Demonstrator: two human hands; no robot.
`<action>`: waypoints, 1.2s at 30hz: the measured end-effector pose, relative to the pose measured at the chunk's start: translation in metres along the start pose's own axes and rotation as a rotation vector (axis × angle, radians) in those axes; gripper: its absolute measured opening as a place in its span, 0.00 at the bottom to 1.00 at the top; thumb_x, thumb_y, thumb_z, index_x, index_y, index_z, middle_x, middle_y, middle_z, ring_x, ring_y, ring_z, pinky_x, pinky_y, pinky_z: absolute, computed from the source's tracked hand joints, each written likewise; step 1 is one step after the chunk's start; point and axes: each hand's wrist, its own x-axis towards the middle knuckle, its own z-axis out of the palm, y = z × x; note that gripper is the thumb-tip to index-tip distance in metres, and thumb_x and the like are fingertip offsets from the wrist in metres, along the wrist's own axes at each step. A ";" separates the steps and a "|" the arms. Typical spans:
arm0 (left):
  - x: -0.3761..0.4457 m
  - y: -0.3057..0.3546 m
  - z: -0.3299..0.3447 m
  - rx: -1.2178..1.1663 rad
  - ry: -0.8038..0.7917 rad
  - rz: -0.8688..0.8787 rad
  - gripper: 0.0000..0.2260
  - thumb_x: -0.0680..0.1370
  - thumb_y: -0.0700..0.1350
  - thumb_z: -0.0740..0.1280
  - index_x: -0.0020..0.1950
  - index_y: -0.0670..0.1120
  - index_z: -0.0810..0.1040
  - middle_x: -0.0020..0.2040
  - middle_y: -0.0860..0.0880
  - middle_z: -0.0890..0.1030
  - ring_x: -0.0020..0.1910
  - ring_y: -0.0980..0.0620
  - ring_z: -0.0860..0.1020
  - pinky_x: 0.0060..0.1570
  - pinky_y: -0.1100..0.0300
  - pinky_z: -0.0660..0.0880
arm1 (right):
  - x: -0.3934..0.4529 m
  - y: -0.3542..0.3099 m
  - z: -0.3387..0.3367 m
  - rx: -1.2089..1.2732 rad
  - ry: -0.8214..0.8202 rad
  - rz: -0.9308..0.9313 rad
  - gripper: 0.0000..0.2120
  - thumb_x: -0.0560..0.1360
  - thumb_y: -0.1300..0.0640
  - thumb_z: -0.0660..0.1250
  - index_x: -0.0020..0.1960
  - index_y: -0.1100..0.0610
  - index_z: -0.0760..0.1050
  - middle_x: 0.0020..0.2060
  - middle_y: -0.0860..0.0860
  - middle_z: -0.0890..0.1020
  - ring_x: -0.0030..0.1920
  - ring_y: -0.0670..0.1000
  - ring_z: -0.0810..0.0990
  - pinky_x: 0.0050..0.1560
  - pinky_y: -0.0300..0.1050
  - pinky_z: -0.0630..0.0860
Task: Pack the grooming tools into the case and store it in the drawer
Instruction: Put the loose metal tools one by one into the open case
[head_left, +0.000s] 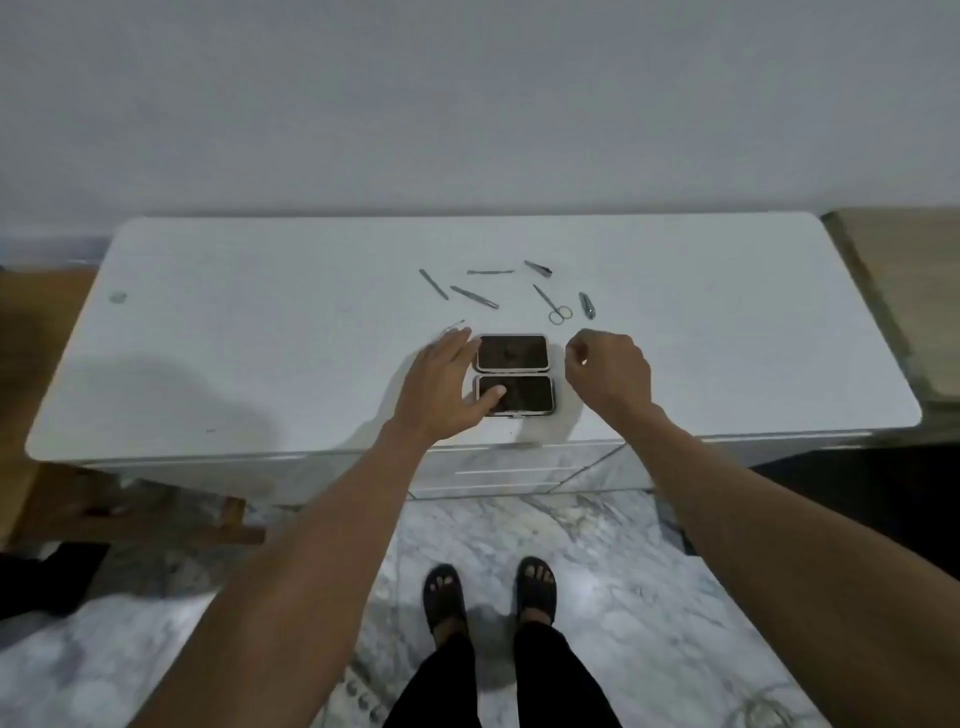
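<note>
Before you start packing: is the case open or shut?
Open. The case lies flat on the table, both dark halves facing up; the left hand rests on its left edge.

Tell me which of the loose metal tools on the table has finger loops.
The scissors, lying just beyond the open case, between the tweezers and the nail clipper. Only they end in two round loops; the other tools are plain straight pieces.
</note>
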 end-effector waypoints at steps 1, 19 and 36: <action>0.000 -0.002 0.004 -0.001 -0.024 0.013 0.36 0.76 0.66 0.65 0.76 0.42 0.74 0.77 0.41 0.73 0.78 0.41 0.70 0.76 0.47 0.67 | 0.005 0.002 0.001 0.012 0.005 0.029 0.09 0.75 0.55 0.61 0.46 0.54 0.80 0.41 0.53 0.84 0.41 0.59 0.81 0.42 0.47 0.79; -0.006 -0.016 0.026 0.158 -0.044 0.073 0.47 0.77 0.73 0.63 0.83 0.38 0.62 0.84 0.42 0.62 0.84 0.46 0.58 0.82 0.44 0.58 | 0.088 0.029 0.027 0.092 0.093 0.270 0.12 0.77 0.49 0.67 0.52 0.57 0.79 0.48 0.55 0.81 0.48 0.59 0.80 0.43 0.47 0.74; -0.006 -0.013 0.022 0.163 -0.126 0.047 0.52 0.75 0.78 0.57 0.84 0.40 0.58 0.85 0.44 0.59 0.85 0.47 0.56 0.84 0.46 0.53 | 0.037 0.016 0.018 0.202 0.017 0.010 0.07 0.76 0.55 0.69 0.53 0.53 0.82 0.48 0.50 0.84 0.47 0.53 0.82 0.47 0.45 0.77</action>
